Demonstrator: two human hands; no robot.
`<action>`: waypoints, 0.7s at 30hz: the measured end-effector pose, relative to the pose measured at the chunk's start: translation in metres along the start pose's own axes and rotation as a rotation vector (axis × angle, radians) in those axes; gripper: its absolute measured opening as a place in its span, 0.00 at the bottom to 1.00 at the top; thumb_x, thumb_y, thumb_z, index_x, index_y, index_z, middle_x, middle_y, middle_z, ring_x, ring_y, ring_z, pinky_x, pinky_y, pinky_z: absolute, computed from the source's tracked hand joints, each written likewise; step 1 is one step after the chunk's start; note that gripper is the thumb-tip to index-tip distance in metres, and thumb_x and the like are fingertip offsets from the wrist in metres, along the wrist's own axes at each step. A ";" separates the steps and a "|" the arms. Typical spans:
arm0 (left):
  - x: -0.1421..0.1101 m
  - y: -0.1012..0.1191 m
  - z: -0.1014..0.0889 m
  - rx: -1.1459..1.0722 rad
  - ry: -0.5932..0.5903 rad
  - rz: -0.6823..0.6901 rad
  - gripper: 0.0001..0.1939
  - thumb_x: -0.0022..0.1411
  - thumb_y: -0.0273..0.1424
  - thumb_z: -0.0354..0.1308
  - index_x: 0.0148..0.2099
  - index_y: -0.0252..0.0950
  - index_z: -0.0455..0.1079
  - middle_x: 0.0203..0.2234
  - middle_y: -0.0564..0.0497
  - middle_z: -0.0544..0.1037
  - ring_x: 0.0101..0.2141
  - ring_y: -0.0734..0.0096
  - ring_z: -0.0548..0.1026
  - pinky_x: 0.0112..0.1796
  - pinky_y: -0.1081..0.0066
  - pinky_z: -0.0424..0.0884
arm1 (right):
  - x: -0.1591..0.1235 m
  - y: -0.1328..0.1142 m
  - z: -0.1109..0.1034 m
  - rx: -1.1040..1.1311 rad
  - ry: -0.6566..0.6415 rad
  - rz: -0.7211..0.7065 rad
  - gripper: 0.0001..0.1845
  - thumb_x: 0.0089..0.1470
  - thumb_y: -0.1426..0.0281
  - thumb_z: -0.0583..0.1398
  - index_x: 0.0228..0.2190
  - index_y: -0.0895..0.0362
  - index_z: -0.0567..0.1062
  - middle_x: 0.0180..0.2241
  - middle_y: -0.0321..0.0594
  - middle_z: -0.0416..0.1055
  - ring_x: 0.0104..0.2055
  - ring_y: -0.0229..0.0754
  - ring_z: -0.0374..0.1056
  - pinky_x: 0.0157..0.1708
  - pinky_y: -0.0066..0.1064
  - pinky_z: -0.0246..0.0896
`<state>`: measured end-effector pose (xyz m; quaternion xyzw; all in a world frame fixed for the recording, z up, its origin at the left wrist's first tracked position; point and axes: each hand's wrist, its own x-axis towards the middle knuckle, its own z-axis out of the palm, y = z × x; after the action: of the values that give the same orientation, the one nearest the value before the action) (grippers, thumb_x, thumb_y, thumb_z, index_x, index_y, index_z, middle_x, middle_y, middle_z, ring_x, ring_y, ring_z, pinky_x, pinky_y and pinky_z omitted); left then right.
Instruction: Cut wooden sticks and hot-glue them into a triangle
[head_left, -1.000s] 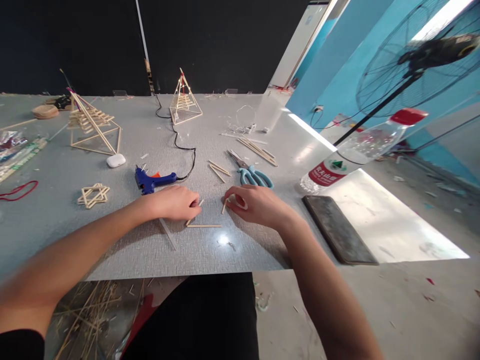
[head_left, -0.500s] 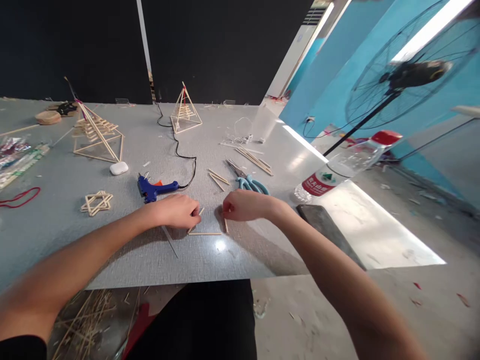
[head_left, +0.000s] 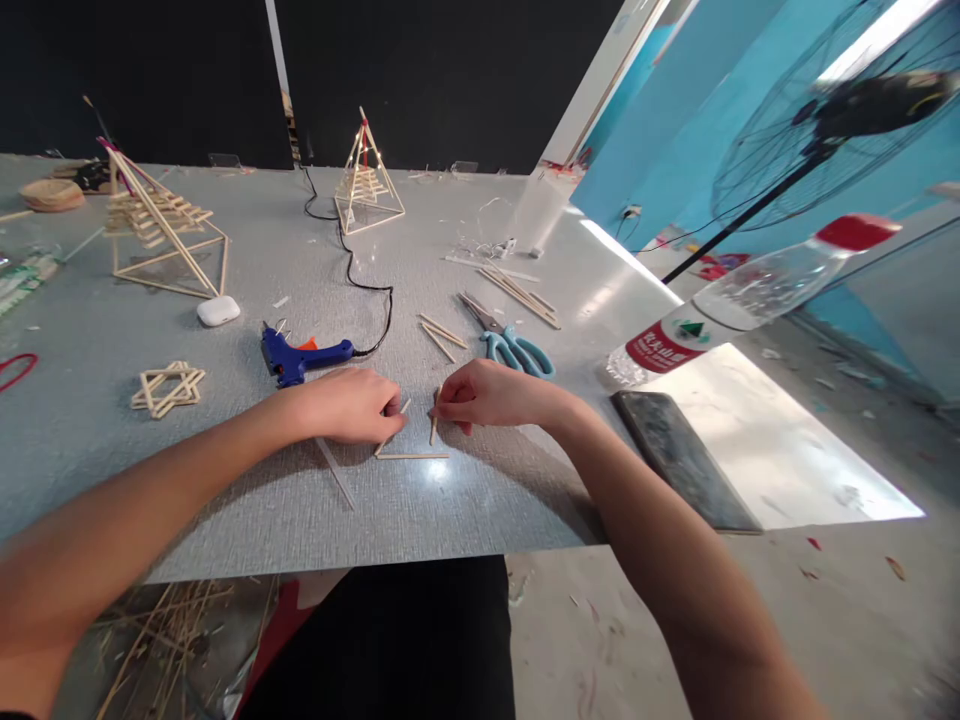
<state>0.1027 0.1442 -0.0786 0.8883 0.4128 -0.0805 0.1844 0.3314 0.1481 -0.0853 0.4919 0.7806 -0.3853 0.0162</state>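
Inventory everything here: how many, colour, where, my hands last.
Table: one, grey, beneath
Short sticks: three, pale, centre front
Scissors: one, blue handles, right of centre
Loose sticks: several, pale, by scissors
Stick pyramids: two, pale, table's back
Stick star: one, pale, left
Glue gun: one, blue, left of centre
Strip: one, translucent, near front edge
Small case: one, white, left
Loop: one, red, left edge
Bottle: one, clear, red cap, right
Dark slab: one, dark, right
Fan: one, black, upper right
Floor sticks: many, pale, below left
Left hand: one, on a short stick
Right hand: one, pinching another
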 end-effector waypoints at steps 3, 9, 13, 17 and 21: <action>0.000 0.000 0.000 0.007 0.012 0.007 0.15 0.64 0.41 0.53 0.34 0.38 0.74 0.26 0.50 0.79 0.24 0.71 0.69 0.27 0.68 0.53 | -0.001 -0.005 0.002 -0.096 0.138 0.078 0.15 0.58 0.58 0.60 0.31 0.56 0.80 0.21 0.36 0.75 0.23 0.35 0.64 0.26 0.29 0.52; 0.001 -0.001 0.001 -0.001 0.018 0.004 0.13 0.63 0.40 0.52 0.34 0.38 0.74 0.26 0.50 0.78 0.25 0.70 0.70 0.27 0.68 0.53 | 0.003 -0.013 0.020 -0.322 0.425 0.129 0.17 0.57 0.54 0.62 0.32 0.54 0.80 0.29 0.40 0.78 0.30 0.40 0.69 0.28 0.32 0.51; 0.002 -0.003 0.002 -0.007 0.015 0.002 0.12 0.63 0.38 0.53 0.33 0.38 0.73 0.25 0.50 0.77 0.24 0.71 0.70 0.26 0.69 0.53 | 0.005 -0.020 0.032 -0.332 0.457 0.125 0.14 0.57 0.58 0.61 0.33 0.55 0.79 0.31 0.40 0.79 0.31 0.41 0.70 0.28 0.32 0.51; 0.003 -0.003 0.001 -0.012 0.021 0.013 0.12 0.63 0.39 0.53 0.33 0.38 0.72 0.25 0.51 0.77 0.24 0.71 0.70 0.26 0.69 0.53 | 0.004 -0.021 0.033 -0.374 0.502 0.132 0.12 0.57 0.62 0.59 0.32 0.55 0.79 0.30 0.41 0.78 0.30 0.41 0.69 0.27 0.33 0.48; 0.001 0.000 -0.001 -0.003 0.013 0.001 0.14 0.64 0.39 0.52 0.31 0.37 0.72 0.24 0.51 0.76 0.23 0.72 0.68 0.26 0.68 0.52 | 0.001 -0.018 0.026 -0.319 0.425 0.114 0.11 0.56 0.62 0.61 0.32 0.54 0.80 0.29 0.40 0.78 0.29 0.39 0.69 0.29 0.31 0.52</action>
<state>0.1031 0.1455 -0.0780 0.8887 0.4138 -0.0739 0.1830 0.3074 0.1287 -0.0935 0.5963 0.7882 -0.1441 -0.0488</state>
